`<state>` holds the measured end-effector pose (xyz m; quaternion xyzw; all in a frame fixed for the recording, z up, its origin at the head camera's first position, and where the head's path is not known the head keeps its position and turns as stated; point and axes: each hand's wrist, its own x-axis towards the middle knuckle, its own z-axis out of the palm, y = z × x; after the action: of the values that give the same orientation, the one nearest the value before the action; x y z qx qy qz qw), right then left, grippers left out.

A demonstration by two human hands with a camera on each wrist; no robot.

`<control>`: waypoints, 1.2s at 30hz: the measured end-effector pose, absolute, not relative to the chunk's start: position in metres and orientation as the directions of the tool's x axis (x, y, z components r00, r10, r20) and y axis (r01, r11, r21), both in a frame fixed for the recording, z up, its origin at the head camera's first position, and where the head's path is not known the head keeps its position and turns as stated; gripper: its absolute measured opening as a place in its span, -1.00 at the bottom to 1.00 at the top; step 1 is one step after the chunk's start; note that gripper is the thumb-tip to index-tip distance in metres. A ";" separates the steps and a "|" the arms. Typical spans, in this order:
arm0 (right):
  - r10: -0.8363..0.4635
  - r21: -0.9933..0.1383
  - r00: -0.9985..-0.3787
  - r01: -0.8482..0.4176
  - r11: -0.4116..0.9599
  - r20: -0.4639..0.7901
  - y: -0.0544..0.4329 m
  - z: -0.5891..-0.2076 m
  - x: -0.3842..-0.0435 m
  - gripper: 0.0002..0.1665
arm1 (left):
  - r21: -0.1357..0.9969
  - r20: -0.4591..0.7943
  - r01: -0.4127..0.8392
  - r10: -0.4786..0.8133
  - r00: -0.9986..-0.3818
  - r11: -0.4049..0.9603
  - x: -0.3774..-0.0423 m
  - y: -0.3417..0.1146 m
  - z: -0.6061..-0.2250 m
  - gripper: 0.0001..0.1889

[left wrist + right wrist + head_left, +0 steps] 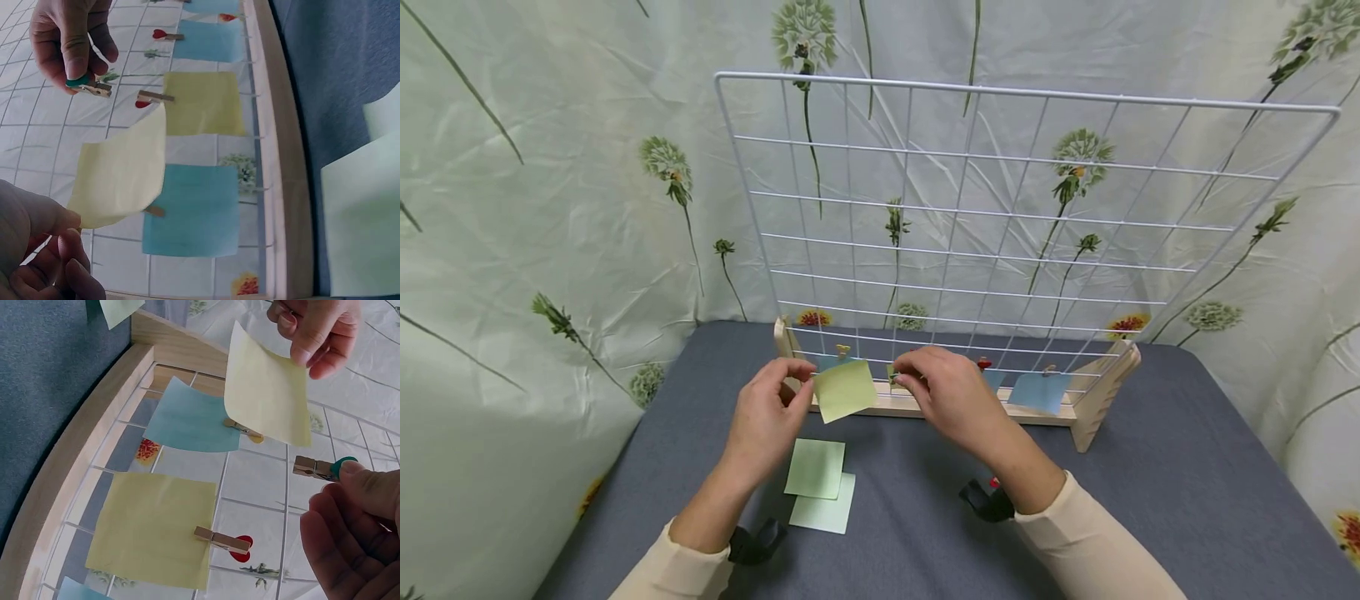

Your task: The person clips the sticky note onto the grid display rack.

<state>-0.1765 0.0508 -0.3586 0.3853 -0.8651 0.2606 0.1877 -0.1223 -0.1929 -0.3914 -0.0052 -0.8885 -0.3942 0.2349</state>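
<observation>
My left hand [769, 410] pinches a pale yellow sticky note [846, 390] by one edge, thumb against fingers. Between thumb and fingers of my right hand [951, 392] is a small wooden clothespin [314, 467] with a green decoration on its end. Both hands are in front of the lower rows of a white wire grid [1026, 92]. Behind the held note in the left wrist view, a blue note [194, 215] hangs by a clothespin. Beside it hangs a yellow note [206, 103], under a clothespin with a red heart [147, 99].
A wooden stand [1101, 396] supports the grid on the dark grey table [1195, 500]. Farther right on the grid hangs another blue note [1040, 392]. Two overlapping pale green notes [816, 468] lie on the table near my left forearm. A dandelion-print cloth [587, 167] hangs behind.
</observation>
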 end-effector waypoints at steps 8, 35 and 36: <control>-0.546 -0.298 -0.637 -0.755 0.584 0.544 0.043 -0.352 -0.184 -0.89 | 0.665 0.446 0.202 -0.166 -0.879 0.719 -0.131 -0.196 -0.377 -0.91; -0.441 -0.288 -0.595 -0.759 0.584 0.672 0.001 -0.325 -0.202 -0.86 | 0.693 0.457 0.233 -0.166 -0.874 0.682 -0.157 -0.204 -0.348 -0.91; -0.438 -0.285 -0.590 -0.761 0.583 0.678 -0.001 -0.325 -0.202 -0.86 | 0.692 0.460 0.235 -0.166 -0.872 0.683 -0.158 -0.205 -0.347 -0.91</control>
<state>-0.2022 -0.0006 -0.3247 0.3552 -0.8440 0.2873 0.2810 -0.1576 -0.2047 -0.3475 -0.0197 -0.8821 -0.3977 0.2517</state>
